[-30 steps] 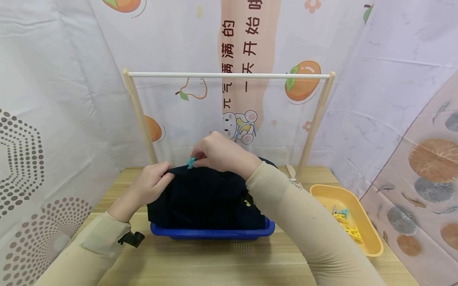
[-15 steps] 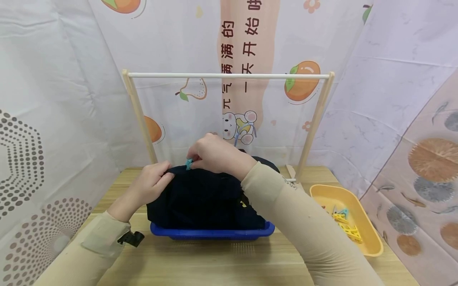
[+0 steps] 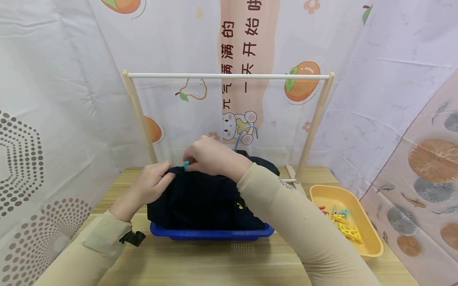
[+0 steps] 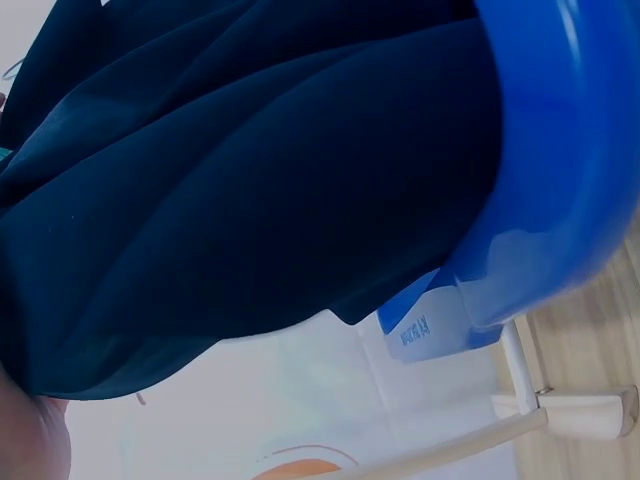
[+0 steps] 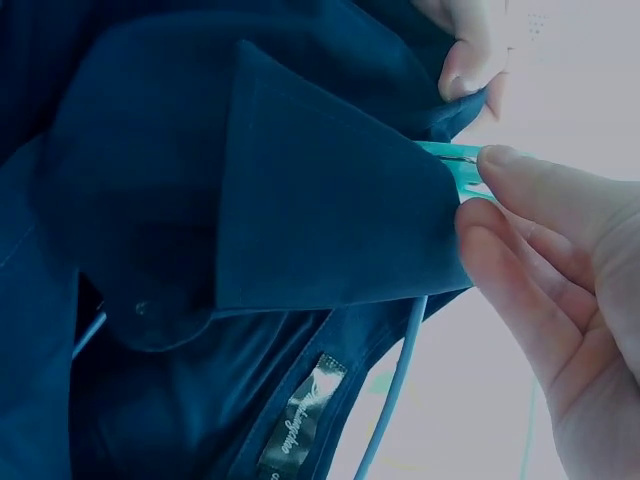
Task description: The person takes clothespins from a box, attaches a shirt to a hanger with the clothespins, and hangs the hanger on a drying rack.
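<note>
A dark navy shirt [image 3: 204, 198] is bunched over a blue basket [image 3: 214, 235]. At its upper left edge my left hand [image 3: 154, 182] pinches the cloth between thumb and fingers. Just right of it, my right hand [image 3: 218, 157] pinches a teal clothespin [image 3: 186, 165] by its end. In the right wrist view, this clothespin [image 5: 455, 160] meets the cloth edge beside a pointed collar flap [image 5: 330, 200]. A blue hanger [image 5: 395, 385] runs inside the shirt, near a woven label [image 5: 300, 420]; its hook rises behind my right hand.
A wooden drying rack with a white bar [image 3: 229, 75] stands behind the basket. To the right, a yellow tray [image 3: 372, 242] holds several clothespins [image 3: 348, 232], yellow, teal and red. Printed curtains surround the wooden table [image 3: 186, 264].
My right hand has shifted left and slightly down with the clothespin, closer to my left hand. More of the hanger hook shows behind it. The left hand stays in place.
</note>
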`<action>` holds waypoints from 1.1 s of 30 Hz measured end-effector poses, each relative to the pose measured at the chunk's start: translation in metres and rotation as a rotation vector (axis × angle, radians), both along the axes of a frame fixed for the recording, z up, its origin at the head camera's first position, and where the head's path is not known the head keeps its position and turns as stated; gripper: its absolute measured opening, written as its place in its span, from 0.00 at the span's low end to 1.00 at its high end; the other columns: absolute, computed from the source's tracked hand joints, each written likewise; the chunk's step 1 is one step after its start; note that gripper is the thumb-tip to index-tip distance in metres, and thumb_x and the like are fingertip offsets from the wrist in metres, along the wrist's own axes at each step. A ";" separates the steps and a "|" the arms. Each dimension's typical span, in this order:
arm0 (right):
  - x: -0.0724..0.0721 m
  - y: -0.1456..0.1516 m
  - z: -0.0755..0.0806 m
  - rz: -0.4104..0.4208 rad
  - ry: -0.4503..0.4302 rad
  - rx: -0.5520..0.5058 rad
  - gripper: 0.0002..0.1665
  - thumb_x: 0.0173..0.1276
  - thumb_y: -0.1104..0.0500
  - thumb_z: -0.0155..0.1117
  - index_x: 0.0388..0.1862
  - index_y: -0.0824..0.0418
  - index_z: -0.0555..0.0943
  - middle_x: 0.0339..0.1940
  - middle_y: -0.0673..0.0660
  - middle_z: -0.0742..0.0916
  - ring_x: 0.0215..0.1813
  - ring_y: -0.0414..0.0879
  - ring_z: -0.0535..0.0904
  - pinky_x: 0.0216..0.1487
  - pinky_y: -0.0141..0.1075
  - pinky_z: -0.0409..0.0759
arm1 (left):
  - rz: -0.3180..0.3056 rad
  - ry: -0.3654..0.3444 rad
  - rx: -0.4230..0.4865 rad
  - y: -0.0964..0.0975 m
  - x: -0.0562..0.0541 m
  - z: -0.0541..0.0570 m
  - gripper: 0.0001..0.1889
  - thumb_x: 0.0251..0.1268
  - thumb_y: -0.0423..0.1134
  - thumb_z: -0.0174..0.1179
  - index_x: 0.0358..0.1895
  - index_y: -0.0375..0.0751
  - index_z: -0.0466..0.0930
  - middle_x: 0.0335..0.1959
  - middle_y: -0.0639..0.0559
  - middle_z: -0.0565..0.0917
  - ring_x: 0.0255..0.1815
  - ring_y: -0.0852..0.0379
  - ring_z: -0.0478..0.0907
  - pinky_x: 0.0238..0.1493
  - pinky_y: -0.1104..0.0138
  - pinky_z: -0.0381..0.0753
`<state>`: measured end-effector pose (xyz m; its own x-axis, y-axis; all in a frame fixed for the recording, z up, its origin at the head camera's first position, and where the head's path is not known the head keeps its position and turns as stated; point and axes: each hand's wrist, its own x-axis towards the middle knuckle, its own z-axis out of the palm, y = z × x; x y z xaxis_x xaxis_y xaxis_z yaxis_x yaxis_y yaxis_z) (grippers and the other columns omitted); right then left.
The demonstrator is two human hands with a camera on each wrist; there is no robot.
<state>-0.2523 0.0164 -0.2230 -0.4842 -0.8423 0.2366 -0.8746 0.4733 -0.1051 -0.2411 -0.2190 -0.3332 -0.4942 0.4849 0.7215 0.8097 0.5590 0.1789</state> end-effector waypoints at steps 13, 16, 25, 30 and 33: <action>-0.002 -0.001 -0.003 0.008 -0.008 0.009 0.03 0.70 0.57 0.71 0.35 0.55 0.87 0.26 0.47 0.84 0.30 0.39 0.76 0.35 0.29 0.74 | -0.004 0.029 -0.001 0.000 -0.001 -0.001 0.13 0.64 0.26 0.53 0.28 0.48 0.65 0.21 0.65 0.59 0.19 0.67 0.54 0.20 0.70 0.59; -0.002 -0.001 -0.003 0.009 -0.014 0.004 0.03 0.70 0.58 0.71 0.35 0.55 0.87 0.26 0.47 0.84 0.30 0.39 0.77 0.36 0.28 0.74 | 0.000 0.027 -0.001 0.000 -0.001 -0.002 0.13 0.64 0.26 0.53 0.28 0.48 0.65 0.21 0.65 0.59 0.18 0.67 0.54 0.20 0.70 0.59; -0.004 -0.001 -0.006 0.033 -0.013 0.000 0.08 0.71 0.58 0.69 0.31 0.54 0.83 0.25 0.47 0.82 0.28 0.38 0.76 0.34 0.28 0.74 | -0.002 0.018 0.002 -0.001 -0.002 -0.003 0.14 0.65 0.25 0.53 0.28 0.48 0.65 0.21 0.64 0.58 0.19 0.67 0.53 0.20 0.70 0.58; -0.004 -0.001 -0.008 0.043 -0.001 0.002 0.08 0.71 0.58 0.69 0.31 0.54 0.80 0.25 0.47 0.82 0.27 0.38 0.74 0.34 0.28 0.73 | -0.016 0.027 0.011 -0.002 -0.003 -0.004 0.14 0.65 0.25 0.52 0.27 0.48 0.63 0.21 0.64 0.57 0.19 0.68 0.51 0.21 0.70 0.58; -0.004 -0.002 -0.010 0.051 0.011 0.007 0.08 0.71 0.59 0.68 0.32 0.55 0.79 0.26 0.48 0.82 0.27 0.39 0.73 0.35 0.28 0.72 | -0.018 0.030 0.013 -0.002 -0.003 -0.005 0.14 0.64 0.25 0.52 0.26 0.47 0.63 0.21 0.64 0.57 0.20 0.67 0.51 0.21 0.70 0.58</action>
